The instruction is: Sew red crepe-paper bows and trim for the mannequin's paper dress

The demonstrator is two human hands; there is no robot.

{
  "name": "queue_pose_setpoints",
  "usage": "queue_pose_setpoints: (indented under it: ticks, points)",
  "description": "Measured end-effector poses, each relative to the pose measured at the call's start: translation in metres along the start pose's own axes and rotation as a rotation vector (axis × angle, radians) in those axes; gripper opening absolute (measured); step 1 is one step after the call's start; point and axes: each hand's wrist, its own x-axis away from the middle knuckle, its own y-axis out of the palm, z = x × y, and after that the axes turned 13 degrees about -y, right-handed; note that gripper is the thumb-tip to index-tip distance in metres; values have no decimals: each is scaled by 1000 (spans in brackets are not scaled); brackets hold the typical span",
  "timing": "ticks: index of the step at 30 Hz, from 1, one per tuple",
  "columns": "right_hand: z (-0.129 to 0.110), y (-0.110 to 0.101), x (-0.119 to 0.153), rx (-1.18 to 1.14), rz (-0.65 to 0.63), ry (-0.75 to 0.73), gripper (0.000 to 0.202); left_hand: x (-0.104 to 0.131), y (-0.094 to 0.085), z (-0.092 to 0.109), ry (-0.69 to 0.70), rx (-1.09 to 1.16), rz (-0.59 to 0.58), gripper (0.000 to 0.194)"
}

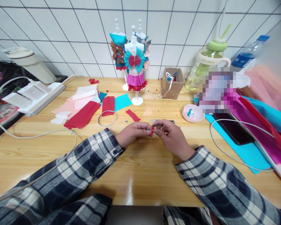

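Note:
Between my two hands is a small piece of gathered red crepe paper (152,131), mostly hidden by the fingers. My left hand (136,132) pinches it from the left with thumb and forefinger. From the right, my right hand (172,137) closes its fingertips on the same piece. Just behind the hands lies a pair of scissors (170,121), partly covered by the right hand. A red paper strip (133,115) rests on the table beyond the left hand. Farther back, a small white dress form (134,47) wears a paper outfit with a turquoise and red bow.
Red (83,115), pink and turquoise paper pieces lie left of centre. A power strip (41,98) and its white cable (32,137) run along the left. At right are a pink bowl (194,113), a phone (234,128), paper sheets and a drink bottle (208,59). A cardboard box (172,86) stands behind.

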Motion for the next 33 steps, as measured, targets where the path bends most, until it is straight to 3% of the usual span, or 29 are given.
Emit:
queue_pose_setpoints:
  ticks: [3, 6, 9, 13, 17, 23, 33]
  points:
    - [-2, 0, -1, -174, -6, 83, 20, -1, -1, -3, -9, 6, -43, 19]
    - [-3, -1, -1, -294, -2, 160, 23, 0, -2, -2, 42, -75, 40, 27]
    - [-1, -1, 0, -234, 20, 135, 20, 3, 0, 5, 206, -316, 204, 40]
    - [0, 0, 0, -61, 35, 25, 11, 6, 4, 12, 325, -571, 316, 28]
    - [0, 0, 0, 35, 56, -10, 9, 5, 5, 11, 293, -572, 365, 21]
    - [0, -4, -2, -274, 116, 249, 42, 3, 5, 9, 225, -394, 432, 24]
    - [-1, -1, -2, -316, 131, 306, 30, 2, 7, 7, 149, -405, 352, 26]
